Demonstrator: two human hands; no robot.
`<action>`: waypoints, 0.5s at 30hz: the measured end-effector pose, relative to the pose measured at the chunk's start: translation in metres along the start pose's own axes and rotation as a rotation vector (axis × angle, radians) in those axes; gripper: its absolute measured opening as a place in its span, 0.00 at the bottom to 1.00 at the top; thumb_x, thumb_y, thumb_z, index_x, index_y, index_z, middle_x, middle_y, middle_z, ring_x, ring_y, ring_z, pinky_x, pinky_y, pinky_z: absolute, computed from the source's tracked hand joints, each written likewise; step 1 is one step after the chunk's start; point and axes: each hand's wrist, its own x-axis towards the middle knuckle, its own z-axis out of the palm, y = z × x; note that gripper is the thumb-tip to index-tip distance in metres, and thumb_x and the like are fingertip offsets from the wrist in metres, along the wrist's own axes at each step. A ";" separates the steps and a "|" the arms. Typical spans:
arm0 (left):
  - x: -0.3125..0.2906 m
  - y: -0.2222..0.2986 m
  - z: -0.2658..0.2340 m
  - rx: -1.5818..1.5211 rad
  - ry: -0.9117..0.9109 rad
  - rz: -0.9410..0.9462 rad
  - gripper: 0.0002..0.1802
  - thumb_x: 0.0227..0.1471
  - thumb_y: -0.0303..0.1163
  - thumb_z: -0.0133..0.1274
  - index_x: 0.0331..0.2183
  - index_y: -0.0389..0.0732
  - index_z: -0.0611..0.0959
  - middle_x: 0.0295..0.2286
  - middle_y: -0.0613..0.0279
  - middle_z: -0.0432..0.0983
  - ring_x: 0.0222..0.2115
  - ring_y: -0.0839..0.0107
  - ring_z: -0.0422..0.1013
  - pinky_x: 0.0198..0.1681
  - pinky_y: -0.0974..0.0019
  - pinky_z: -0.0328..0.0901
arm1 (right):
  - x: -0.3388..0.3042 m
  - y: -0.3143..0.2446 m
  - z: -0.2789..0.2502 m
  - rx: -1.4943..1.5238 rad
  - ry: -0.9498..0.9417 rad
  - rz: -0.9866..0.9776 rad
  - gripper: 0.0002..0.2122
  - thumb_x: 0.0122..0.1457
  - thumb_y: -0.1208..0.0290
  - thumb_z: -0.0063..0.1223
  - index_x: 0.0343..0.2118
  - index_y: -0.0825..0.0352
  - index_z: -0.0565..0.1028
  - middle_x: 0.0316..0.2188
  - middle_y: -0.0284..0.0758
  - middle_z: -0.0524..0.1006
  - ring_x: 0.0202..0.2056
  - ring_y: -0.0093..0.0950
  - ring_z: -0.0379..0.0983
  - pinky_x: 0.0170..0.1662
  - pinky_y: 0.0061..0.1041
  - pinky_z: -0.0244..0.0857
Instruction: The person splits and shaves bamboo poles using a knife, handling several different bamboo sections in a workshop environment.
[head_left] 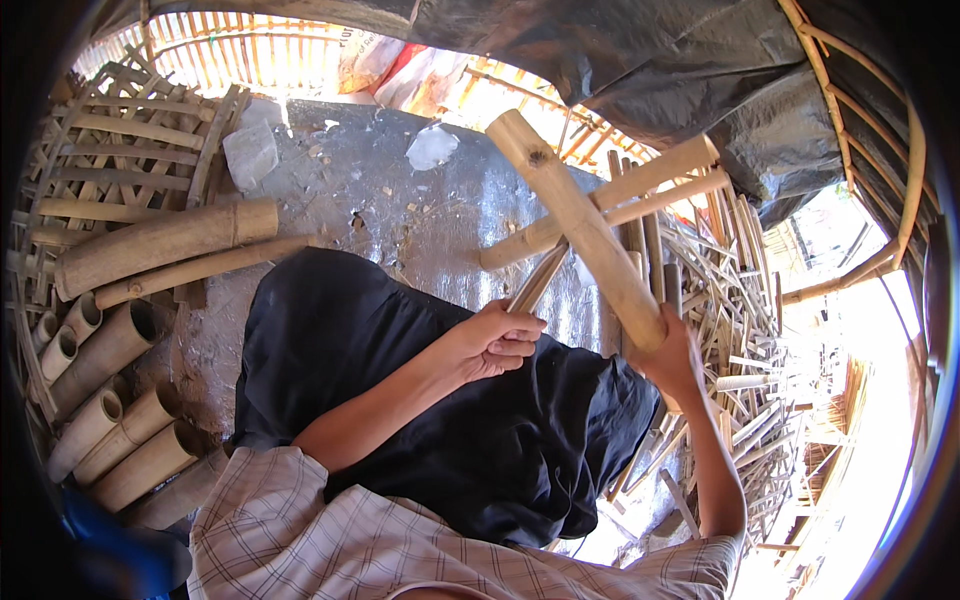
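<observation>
Left hand: fingers clamped on bamboo strips, centre of frame.
Right hand: fingers clamped around the bamboo pole's lower end, right of centre; pole slants toward upper centre.
Good handling: probably firm grips, left fingers clear of the pole.
Bamboo tubes: lower left, open-ended; contents unclear.

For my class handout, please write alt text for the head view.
A person's right hand holds a thick bamboo pole; the left hand grips a slender brown piece. A black cloth covers the lap; cut bamboo tubes lie at left.
</observation>
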 end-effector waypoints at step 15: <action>-0.004 0.025 -0.013 -0.039 -0.043 0.041 0.09 0.63 0.25 0.54 0.31 0.44 0.72 0.17 0.79 0.59 0.11 0.91 0.52 0.09 0.82 0.46 | 0.015 -0.020 0.028 0.321 0.088 -0.127 0.34 0.43 0.75 0.68 0.57 0.76 0.70 0.44 0.48 0.80 0.44 0.40 0.79 0.49 0.36 0.72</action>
